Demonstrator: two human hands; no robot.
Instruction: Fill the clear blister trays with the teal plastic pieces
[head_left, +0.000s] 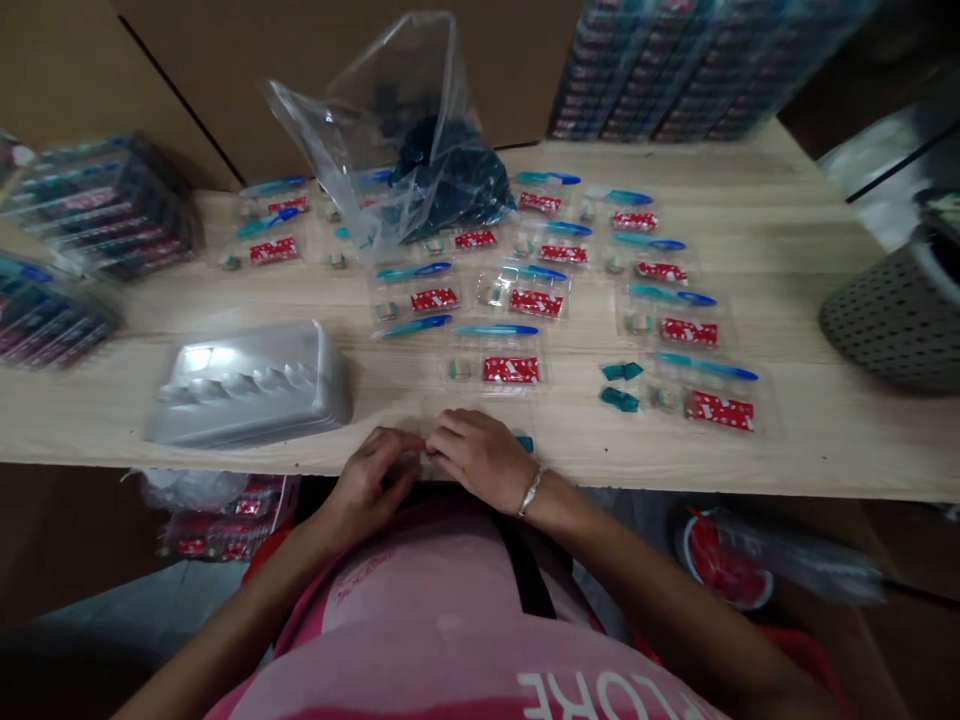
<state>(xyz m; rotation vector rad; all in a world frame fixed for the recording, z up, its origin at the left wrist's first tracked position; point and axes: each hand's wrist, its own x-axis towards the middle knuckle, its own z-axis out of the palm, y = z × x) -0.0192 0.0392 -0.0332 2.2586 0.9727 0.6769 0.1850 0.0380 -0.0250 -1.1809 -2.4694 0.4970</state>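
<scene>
Clear tray point(517, 412) lies at the front edge of the table point(817, 450), directly under both hands and mostly hidden by them. Its visible outline is faint; the long side appears to run left to right, roughly parallel to the table edge. The right hand point(484, 460) is nearer, covering most of the tray from above. The left hand point(375, 475) is at the tray's left end.

Grip: the fingers of both hands are curled inward, and their tips come together over the left part of the tray. Left thumb and index finger are close together; right fingertips point down and left. Whether either hand pinches the tray or a small item cannot be determined, as the contact area is covered and blurred.

A teal piece point(526, 443) projects from beyond the right hand, just beside it and partly hidden. Further right, two loose teal pieces point(620, 400) lie apart from the hand. A nested tray stack point(247, 385) stands left of and beyond the left hand. Directly beyond the hands is a loaded tray point(469, 347) with a red packet point(511, 370). Farther back stands a clear bag point(352, 150).
</scene>
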